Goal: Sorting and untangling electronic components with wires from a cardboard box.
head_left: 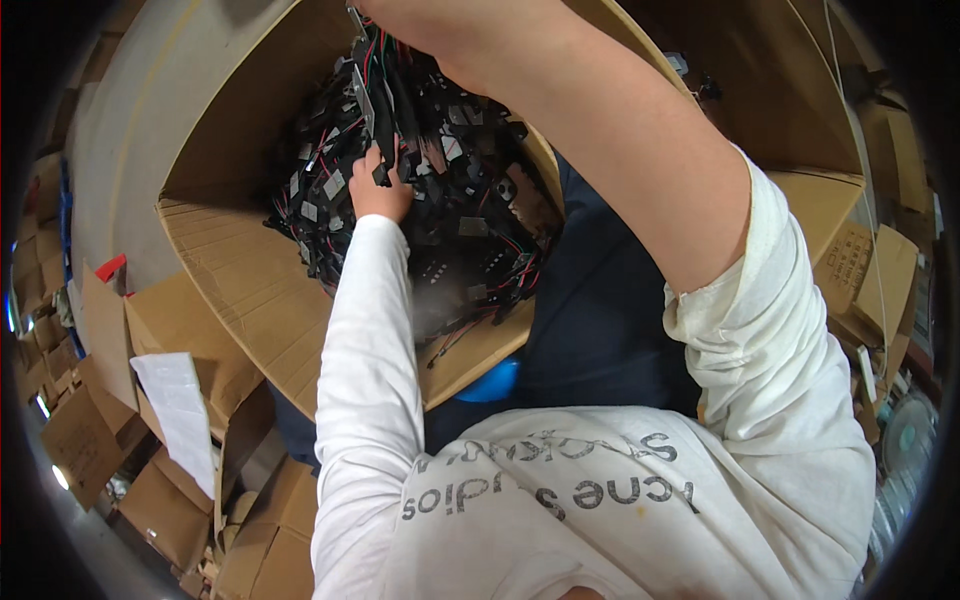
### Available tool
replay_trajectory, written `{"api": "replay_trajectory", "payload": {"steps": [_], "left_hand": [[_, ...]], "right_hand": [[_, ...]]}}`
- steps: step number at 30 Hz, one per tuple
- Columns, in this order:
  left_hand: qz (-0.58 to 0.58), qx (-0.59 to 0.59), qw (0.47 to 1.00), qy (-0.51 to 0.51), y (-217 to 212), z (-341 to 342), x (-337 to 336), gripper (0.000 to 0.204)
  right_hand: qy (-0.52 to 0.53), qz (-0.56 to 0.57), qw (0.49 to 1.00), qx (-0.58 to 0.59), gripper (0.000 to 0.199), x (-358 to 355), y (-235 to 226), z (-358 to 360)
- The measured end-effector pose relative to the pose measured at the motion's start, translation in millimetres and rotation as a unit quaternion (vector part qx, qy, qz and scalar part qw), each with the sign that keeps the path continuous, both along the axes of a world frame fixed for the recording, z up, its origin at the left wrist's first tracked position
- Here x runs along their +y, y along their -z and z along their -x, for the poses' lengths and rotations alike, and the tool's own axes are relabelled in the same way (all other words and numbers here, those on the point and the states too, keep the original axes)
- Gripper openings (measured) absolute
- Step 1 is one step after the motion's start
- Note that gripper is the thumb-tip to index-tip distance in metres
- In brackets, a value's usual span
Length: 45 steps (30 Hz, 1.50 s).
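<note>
A large open cardboard box (250,310) holds a heap of small black parts (470,180) with silver metal plates and thin red, green and black wires. My left hand (382,190) reaches into the box, its fingers closed around the lower end of a bundle of black wired parts (385,95). That bundle hangs down from my right hand (415,18), which is raised at the far edge of the view. The picture's top edge cuts off part of the right hand, and its fingertips are mostly hidden; it appears closed on the bundle's upper end.
Another open cardboard box (800,130) stands at the right. Flattened and folded cartons (85,440) pile up at the left, with a white foam sheet (175,400) among them. A blue round object (492,382) shows beneath the box's near edge. More cartons (880,270) lie at the far right.
</note>
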State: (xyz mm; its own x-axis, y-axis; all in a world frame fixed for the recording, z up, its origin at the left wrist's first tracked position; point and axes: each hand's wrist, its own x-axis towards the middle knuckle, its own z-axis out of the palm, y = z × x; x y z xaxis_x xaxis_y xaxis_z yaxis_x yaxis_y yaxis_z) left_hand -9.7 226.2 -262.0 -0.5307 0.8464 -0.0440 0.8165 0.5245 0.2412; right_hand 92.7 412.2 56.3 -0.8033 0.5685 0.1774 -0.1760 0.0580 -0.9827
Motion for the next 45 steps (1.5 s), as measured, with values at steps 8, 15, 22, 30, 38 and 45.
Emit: {"api": "replay_trajectory", "payload": {"steps": [8, 15, 22, 30, 38, 45], "left_hand": [[-0.064, 0.157, 0.985, -0.034, 18, 25, -39, 0.032], [0.048, -0.188, 0.979, -0.057, -183, -36, -84, 0.027], [-0.085, -0.07, 0.973, -0.203, -302, -53, -178, 0.023], [-0.257, -0.233, 0.929, -0.132, -302, -61, -135, 0.015], [-0.497, -0.471, 0.727, -0.055, -226, -16, -78, 0.035], [0.065, -0.038, 0.993, -0.086, -21, -35, -34, 0.045]], "right_hand": [[-0.067, 0.11, 0.991, -0.026, 0.021, -25, -32, -4], [0.144, -0.174, 0.957, -0.183, 0.02, -45, -24, -3], [-0.029, -0.177, 0.98, -0.088, 0.022, -32, -24, -24], [-0.291, -0.296, 0.908, 0.047, 0.034, -76, 38, -6], [-0.239, -0.204, 0.94, -0.131, 0.025, -53, -1, -13], [-0.081, -0.257, 0.963, -0.024, 0.023, -27, 11, -4]]}}
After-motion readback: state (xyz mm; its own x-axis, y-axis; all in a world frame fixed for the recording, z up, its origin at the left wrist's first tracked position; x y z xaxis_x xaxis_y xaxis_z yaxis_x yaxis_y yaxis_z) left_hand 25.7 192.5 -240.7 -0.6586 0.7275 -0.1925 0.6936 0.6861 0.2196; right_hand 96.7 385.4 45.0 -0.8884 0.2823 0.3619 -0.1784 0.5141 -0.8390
